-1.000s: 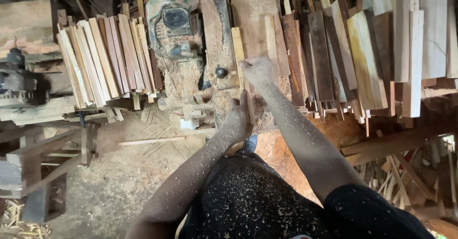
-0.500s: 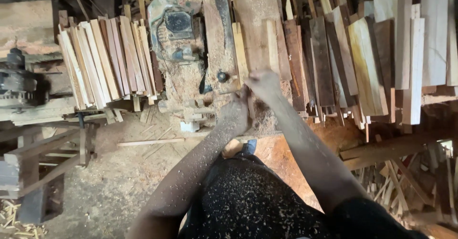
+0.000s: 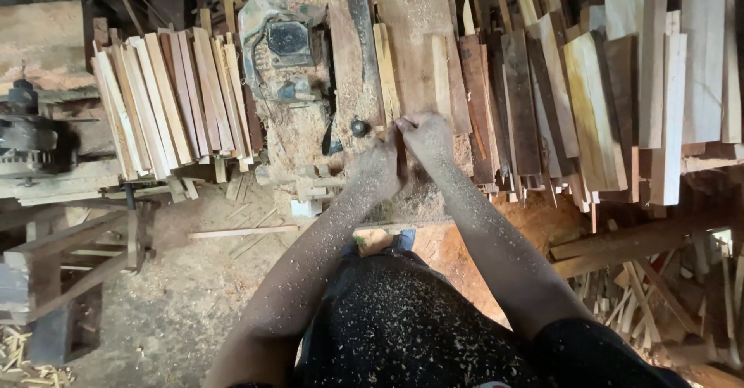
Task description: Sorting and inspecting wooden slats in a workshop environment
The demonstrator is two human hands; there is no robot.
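Head view. Both hands meet at the near end of a narrow wooden strip (image 3: 387,74) that lies on the sawdust-covered saw bench (image 3: 411,16). The strip's near end is hidden under the hands, so its full length cannot be read. Its long axis runs away from the person, towards the top of the frame, just beside a dark slot in the bench.

The left hand (image 3: 377,169) is curled, fingers bent around the strip's end; the contact itself is hard to make out. The right hand (image 3: 426,134) lies on top with fingers closed down on the same end. Sawdust coats both forearms.

A motor housing (image 3: 288,51) stands left of the strip. Stacked wooden slats (image 3: 167,101) lie further left; rough boards (image 3: 597,101) lie right, cut off by the frame edge.
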